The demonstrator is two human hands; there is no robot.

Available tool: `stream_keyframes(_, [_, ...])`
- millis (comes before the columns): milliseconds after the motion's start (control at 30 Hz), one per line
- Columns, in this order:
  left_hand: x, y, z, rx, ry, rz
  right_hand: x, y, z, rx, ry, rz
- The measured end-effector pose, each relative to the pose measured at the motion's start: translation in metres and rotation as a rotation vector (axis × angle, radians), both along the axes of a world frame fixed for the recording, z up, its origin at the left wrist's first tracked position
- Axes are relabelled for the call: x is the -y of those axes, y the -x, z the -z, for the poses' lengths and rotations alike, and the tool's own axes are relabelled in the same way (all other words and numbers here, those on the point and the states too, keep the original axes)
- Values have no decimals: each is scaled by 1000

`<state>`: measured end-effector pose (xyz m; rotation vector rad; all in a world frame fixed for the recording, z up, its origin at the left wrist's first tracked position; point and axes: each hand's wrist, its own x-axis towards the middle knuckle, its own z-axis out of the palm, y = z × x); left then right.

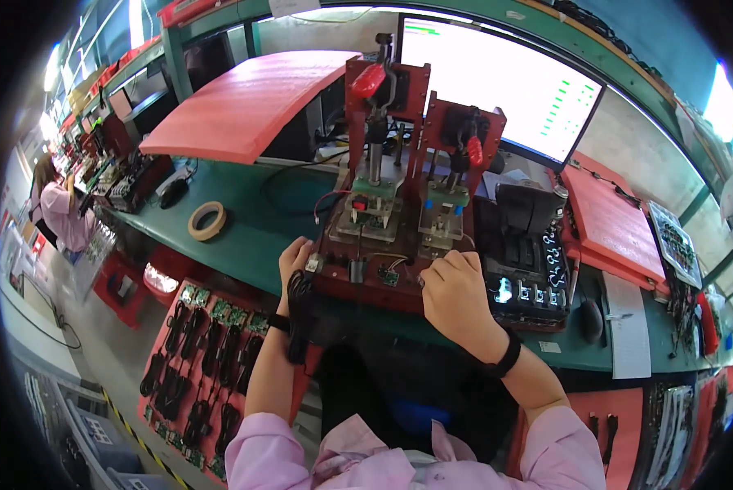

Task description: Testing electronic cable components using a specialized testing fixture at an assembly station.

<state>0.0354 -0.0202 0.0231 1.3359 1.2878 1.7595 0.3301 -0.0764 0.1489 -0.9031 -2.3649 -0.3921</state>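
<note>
My left hand [293, 263] is closed at the left front corner of a red press fixture [346, 287]. It grips a coiled black cable [299, 314], which hangs down beside my wrist. At the front right of the fixture, my right hand [455, 286] has its fingers curled together; what they hold, if anything, is hidden. Two presses with red-wrapped levers [368, 81] rise from the fixture, each over a clear block. A small green circuit board [389, 276] with thin wires lies on the base between my hands.
A pink foam tray [164, 400] with several boards and coiled cables is at lower left. On the green bench are a tape roll [206, 221], a black device with small displays [530, 278], a mouse [591, 320] and a notebook [625, 343]. Behind stands a monitor [497, 90].
</note>
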Motion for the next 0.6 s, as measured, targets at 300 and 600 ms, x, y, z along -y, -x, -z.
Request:
stream_keyframes(300, [-3,2,1,-89,168,-103,-14,-10,-5,-168,88,-106])
stream_keyframes(600, [-3,-14,5,-150,-72,-199,1,-1,-4,-56,-39,-56])
